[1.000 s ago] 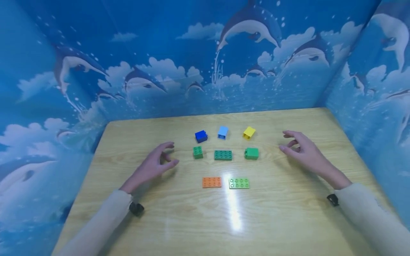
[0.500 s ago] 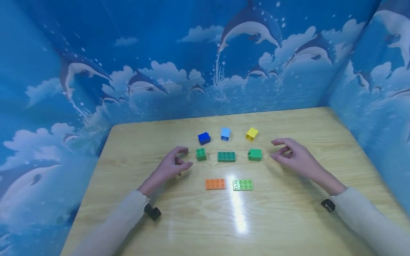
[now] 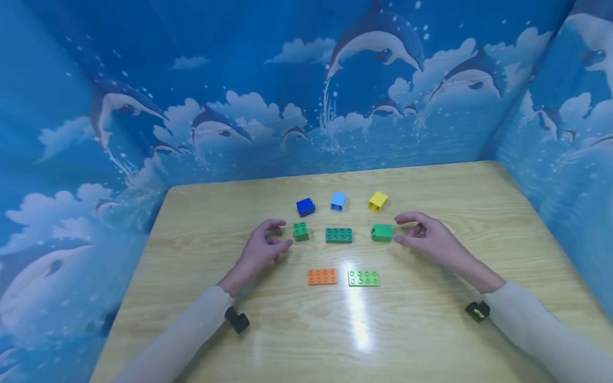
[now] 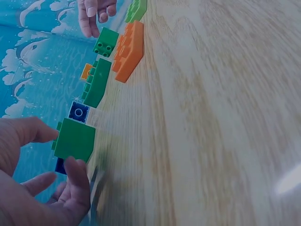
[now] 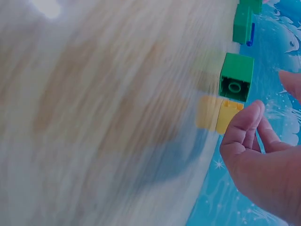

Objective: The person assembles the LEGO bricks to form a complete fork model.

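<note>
Sideways near the right hand (image 3: 428,238) lies a hollow-bottomed green brick (image 3: 383,232)

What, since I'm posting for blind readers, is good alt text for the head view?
A person's left hand and right hand flank a row of three green bricks on a wooden table. Behind the row are a dark blue brick, light blue brick and yellow brick; nearer the camera, an orange brick and lime-green brick. A dolphin-print backdrop stands beyond.
</note>
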Action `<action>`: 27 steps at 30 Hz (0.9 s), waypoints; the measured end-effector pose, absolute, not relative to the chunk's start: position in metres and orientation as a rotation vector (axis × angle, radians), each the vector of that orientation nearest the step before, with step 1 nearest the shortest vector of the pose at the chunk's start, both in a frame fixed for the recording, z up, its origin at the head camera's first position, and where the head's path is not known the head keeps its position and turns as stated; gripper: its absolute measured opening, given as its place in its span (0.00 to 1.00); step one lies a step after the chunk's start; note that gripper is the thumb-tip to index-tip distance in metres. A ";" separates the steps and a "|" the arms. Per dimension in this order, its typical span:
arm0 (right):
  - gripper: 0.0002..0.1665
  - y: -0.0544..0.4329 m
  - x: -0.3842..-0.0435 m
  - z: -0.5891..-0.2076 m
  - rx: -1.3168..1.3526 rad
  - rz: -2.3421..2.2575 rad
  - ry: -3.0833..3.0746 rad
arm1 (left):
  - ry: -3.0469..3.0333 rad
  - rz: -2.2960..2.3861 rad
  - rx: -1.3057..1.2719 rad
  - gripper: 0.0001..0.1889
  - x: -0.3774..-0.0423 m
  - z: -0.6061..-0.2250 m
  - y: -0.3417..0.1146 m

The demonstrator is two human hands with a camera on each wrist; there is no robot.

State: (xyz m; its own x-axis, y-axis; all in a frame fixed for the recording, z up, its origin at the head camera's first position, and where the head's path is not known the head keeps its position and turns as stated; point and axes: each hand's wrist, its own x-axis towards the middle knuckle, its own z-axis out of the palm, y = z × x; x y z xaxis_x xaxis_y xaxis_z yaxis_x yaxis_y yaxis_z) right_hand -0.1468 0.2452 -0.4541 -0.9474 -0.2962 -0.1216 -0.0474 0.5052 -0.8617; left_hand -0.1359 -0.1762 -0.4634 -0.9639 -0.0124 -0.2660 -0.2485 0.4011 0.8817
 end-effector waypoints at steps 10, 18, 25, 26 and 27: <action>0.37 0.231 -0.150 -0.457 -0.309 -1.386 2.531 | 2.457 1.592 -0.160 0.30 -0.140 -0.472 -0.174; 0.37 0.225 -0.155 -0.459 -0.274 -1.345 2.500 | 2.507 1.566 -0.190 0.29 -0.144 -0.472 -0.165; 0.36 0.220 -0.160 -0.462 -0.235 -1.340 2.476 | 2.437 1.610 -0.221 0.28 -0.149 -0.473 -0.161; 0.36 0.220 -0.160 -0.463 -0.226 -1.334 2.476 | 2.428 1.618 -0.222 0.28 -0.149 -0.473 -0.160; 0.36 0.220 -0.161 -0.463 -0.218 -1.330 2.475 | 2.422 1.626 -0.222 0.28 -0.150 -0.473 -0.159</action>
